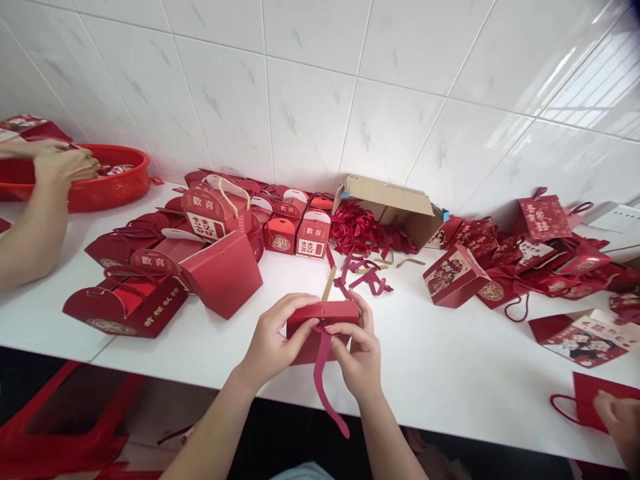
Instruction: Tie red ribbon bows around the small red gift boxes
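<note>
Near the table's front edge, both my hands are on a small red gift box [315, 352]. My left hand [275, 337] is closed on the box's left side, its thumb at the folded top edge. My right hand [361, 350] pinches a dark pink ribbon [323, 373] at a small hole below that edge. The ribbon's long tail hangs down past the box toward the table's edge. A flat gold strip [329, 283] sticks out behind the box top. How far the ribbon passes through the hole is hidden by my fingers.
Red gift boxes [223, 273] crowd the left; more boxes [455, 275] are piled right. Behind my hands, a cardboard carton [390, 193] spills ribbons [355, 230]. Another person's hands [65, 163] work over a red basin [113, 193]; another hand [617, 413] holds a red bag-like piece [587, 393] at right.
</note>
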Motion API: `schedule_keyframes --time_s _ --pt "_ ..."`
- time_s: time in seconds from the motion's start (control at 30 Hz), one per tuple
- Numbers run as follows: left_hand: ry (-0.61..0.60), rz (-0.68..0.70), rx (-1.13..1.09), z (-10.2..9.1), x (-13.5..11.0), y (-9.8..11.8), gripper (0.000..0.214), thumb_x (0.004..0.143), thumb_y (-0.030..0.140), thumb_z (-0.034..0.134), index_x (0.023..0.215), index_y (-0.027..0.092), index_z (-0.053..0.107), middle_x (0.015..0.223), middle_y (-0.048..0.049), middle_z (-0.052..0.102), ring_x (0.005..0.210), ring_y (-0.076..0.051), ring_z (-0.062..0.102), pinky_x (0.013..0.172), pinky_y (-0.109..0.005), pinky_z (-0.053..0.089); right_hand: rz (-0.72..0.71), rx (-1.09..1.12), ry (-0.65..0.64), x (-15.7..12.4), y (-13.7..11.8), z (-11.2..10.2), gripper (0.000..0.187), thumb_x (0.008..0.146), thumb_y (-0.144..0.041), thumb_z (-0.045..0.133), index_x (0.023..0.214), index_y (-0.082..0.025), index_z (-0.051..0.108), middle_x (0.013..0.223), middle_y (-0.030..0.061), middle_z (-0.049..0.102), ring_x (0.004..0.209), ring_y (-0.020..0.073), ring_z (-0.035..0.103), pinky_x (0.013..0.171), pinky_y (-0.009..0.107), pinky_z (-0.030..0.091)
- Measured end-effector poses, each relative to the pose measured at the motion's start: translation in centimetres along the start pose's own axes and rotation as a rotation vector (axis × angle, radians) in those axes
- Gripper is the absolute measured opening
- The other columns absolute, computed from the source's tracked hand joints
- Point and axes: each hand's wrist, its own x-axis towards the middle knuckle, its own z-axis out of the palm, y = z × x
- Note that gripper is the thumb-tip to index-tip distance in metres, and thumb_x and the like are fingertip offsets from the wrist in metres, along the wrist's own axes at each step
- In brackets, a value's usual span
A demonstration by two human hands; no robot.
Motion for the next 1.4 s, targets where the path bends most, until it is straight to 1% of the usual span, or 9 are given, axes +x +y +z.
schedule_keyframes --time_s 0.17,0.33,0.5,0.67,0.93,1.1,1.27,1.33,1.4 --pt "-0.046 0.012 0.003 -0.4 -0.1 -0.2 0.018 0.087 0.019 0.059 0.105 0.02 0.063 0.095 -0.0047 0.069 0.086 -0.017 0.066 0.075 -0.027 0.053 0.007 -0.003 0.011 -0.1 -0.2 0.3 0.012 0.081 -0.019 0.066 0.082 -0.026 0.075 0.145 0.0055 0.035 0.127 0.0285 0.045 0.101 0.047 0.043" --pt "-0.072 0.099 0.051 -0.6 0.1 -0.3 0.015 0.087 0.017 0.058 0.098 0.02 0.068 0.087 -0.005 0.071 0.083 -0.017 0.065 0.076 -0.029 0.052 0.004 -0.034 0.026 -0.5 0.0 0.4 0.012 0.08 -0.019 0.067 0.082 -0.027 0.075 0.147 0.0048 0.032 0.127 0.0286 0.045 0.103 0.048 0.041" --pt "-0.101 0.024 -0.013 -0.4 -0.1 -0.4 0.013 0.089 0.02 0.056 0.092 0.02 0.068 0.081 -0.0033 0.07 0.076 -0.015 0.065 0.071 -0.026 0.051 0.005 -0.05 0.039 -0.4 -0.2 0.5 0.01 0.08 -0.02 0.067 0.082 -0.026 0.075 0.144 0.0063 0.038 0.124 0.0273 0.049 0.099 0.045 0.045" --pt "-0.103 -0.025 -0.034 -0.3 -0.5 -0.3 0.013 0.091 0.023 0.053 0.094 0.02 0.065 0.084 -0.0024 0.068 0.078 -0.014 0.064 0.071 -0.024 0.05 0.001 -0.01 0.053 -0.4 0.0 0.9 0.009 0.079 -0.021 0.068 0.083 -0.025 0.075 0.141 0.0081 0.041 0.121 0.0274 0.052 0.094 0.043 0.049" --pt "-0.104 -0.033 -0.081 -0.1 -1.1 -0.4 0.017 0.093 0.024 0.048 0.092 0.02 0.064 0.079 -0.0023 0.063 0.072 -0.014 0.06 0.066 -0.025 0.048 -0.015 -0.049 0.029 -0.7 -0.1 0.7 0.012 0.081 -0.02 0.065 0.084 -0.026 0.075 0.14 0.0073 0.044 0.123 0.0275 0.051 0.097 0.045 0.047" --pt "-0.171 0.06 -0.14 -0.8 -0.9 -0.5 0.019 0.088 0.016 0.05 0.1 0.02 0.064 0.087 -0.0051 0.066 0.08 -0.017 0.062 0.073 -0.029 0.051 -0.051 -0.012 0.032 -0.6 -0.1 0.7 0.012 0.081 -0.019 0.066 0.084 -0.026 0.075 0.143 0.0065 0.041 0.124 0.0274 0.05 0.1 0.045 0.046" --pt "-0.296 0.067 -0.208 -1.6 -0.3 -1.0 0.041 0.08 0.011 0.057 0.118 0.023 0.063 0.093 -0.0063 0.067 0.082 -0.018 0.064 0.074 -0.031 0.053 -0.066 -0.008 -0.05 -0.8 0.1 0.2 0.012 0.081 -0.019 0.065 0.083 -0.026 0.074 0.142 0.007 0.041 0.121 0.0285 0.051 0.098 0.047 0.047" --pt "-0.344 0.073 -0.257 -1.5 -0.2 -1.2 0.043 0.078 0.01 0.057 0.119 0.024 0.064 0.096 -0.0072 0.065 0.084 -0.019 0.064 0.076 -0.032 0.054 -0.058 -0.013 -0.08 -1.0 0.1 0.0 0.013 0.082 -0.019 0.064 0.083 -0.027 0.074 0.141 0.0064 0.041 0.12 0.028 0.051 0.098 0.047 0.046" --pt "-0.336 0.073 -0.3 -1.1 -0.4 -1.3 0.042 0.078 0.01 0.058 0.117 0.025 0.066 0.099 -0.0084 0.064 0.088 -0.02 0.064 0.079 -0.035 0.054 -0.06 -0.014 -0.088 -1.1 0.1 -0.2 0.012 0.082 -0.019 0.065 0.083 -0.027 0.074 0.142 0.0054 0.041 0.118 0.0267 0.053 0.098 0.046 0.046"
